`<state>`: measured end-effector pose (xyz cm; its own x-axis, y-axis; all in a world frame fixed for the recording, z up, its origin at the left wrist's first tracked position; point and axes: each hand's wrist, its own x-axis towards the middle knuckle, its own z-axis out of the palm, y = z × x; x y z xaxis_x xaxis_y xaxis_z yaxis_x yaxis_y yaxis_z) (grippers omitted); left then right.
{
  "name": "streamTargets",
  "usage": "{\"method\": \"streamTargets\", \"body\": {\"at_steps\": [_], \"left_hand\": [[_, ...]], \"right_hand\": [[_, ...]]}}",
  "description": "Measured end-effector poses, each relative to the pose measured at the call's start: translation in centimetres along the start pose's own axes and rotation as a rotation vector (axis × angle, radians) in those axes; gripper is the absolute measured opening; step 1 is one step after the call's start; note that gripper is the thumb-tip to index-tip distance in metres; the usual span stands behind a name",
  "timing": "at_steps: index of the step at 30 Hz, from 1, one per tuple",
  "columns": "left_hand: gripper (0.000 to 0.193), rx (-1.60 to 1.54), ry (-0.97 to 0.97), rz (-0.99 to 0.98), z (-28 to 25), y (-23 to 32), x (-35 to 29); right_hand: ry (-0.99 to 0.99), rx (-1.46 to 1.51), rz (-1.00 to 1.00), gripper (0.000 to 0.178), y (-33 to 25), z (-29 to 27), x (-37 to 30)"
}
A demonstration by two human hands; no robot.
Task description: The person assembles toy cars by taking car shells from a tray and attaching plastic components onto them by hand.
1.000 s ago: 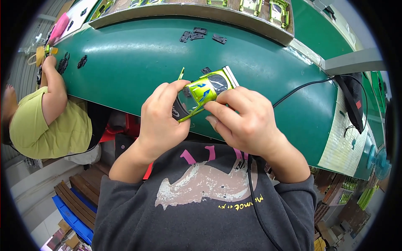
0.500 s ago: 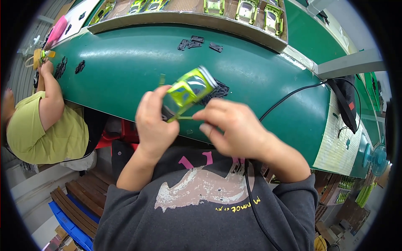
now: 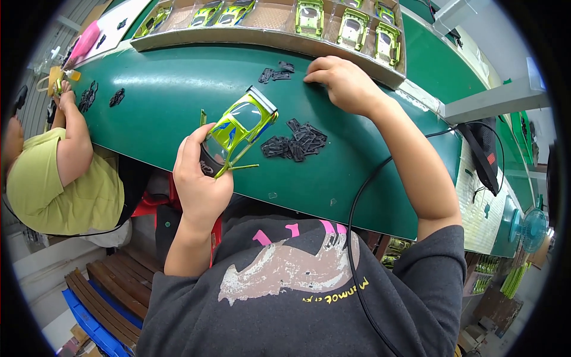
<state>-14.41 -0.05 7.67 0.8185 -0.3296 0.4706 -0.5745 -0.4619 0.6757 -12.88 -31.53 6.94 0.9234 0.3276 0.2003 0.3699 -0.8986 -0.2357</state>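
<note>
Here, tray (image 3: 262,37) holds car bodies (image 3: 353,28); right hand (image 3: 347,86) near.

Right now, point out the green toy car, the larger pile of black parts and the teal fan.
Green toy car (image 3: 229,132): head view, panel between its windows.
Larger pile of black parts (image 3: 306,140): head view, near its middle.
Teal fan (image 3: 534,231): head view, its round grille.

Short-sleeved dark grey shirt (image 3: 285,330) with flaking beige animal print (image 3: 285,268), pink marks (image 3: 261,238), yellow lettering (image 3: 334,297), black cable (image 3: 352,256).
</note>
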Motion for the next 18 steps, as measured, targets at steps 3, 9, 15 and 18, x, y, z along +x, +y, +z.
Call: {"method": "streamTargets", "body": {"at_steps": [3,9,15,18], "left_hand": [[0.051,-0.06,-0.014,-0.058,0.1,-0.3,-0.1],[0.05,-0.061,-0.073,-0.047,0.7,0.0,0.4],[0.048,-0.09,-0.12,-0.046,1.0,0.3,0.4],[0.047,-0.099,-0.13,-0.083,0.9,0.3,0.1]], "right_hand": [[-0.031,0.003,0.167,0.04,-0.6,-1.0,-1.5],[0.048,0.289,0.195,0.041,-0.1,-1.5,-4.7],[0.109,0.216,0.067,0.031,1.1,-0.3,-4.9],[0.224,0.117,0.035,0.026,0.9,1.1,-5.3]]}}
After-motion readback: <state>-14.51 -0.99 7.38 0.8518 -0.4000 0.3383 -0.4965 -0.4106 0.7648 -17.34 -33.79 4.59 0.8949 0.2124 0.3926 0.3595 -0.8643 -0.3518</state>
